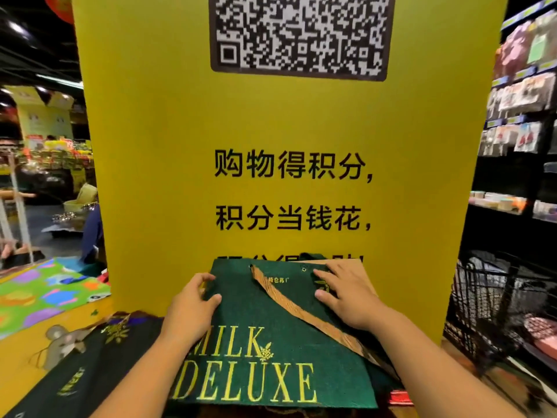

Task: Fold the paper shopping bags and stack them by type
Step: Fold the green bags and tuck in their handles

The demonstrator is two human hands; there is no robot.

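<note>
— Where's the bag they're working on?

— The green bag (265,333), the one printed MILK DELUXE, lies flat at the back edge of the counter (18,375). Its top edge is up against the foot of the yellow sign (271,122).

— And the hands?

— The left hand (190,306) grips the bag's left edge near the top corner, thumb lying on the face and fingers curled round the side. The right hand (346,300) is flat, fingers spread, pressing down on the top right part.

— What's that stripe across it?

— A brown handle (289,303), running slantwise from near the top edge down to the right side, passing under the right wrist. A brown flap (361,267) shows at the top right corner, just beyond the fingertips.

— Anything beneath it?

— Something with a red edge (401,398) pokes out at the near right corner; I can't tell what it is.

— Other bags?

— A darker bag (99,366) with gold print lies flat towards the counter's left side, just beside the green one. A grey toy mouse (60,345) sits at its left. A black wire basket (488,306) stands off to the right.
</note>
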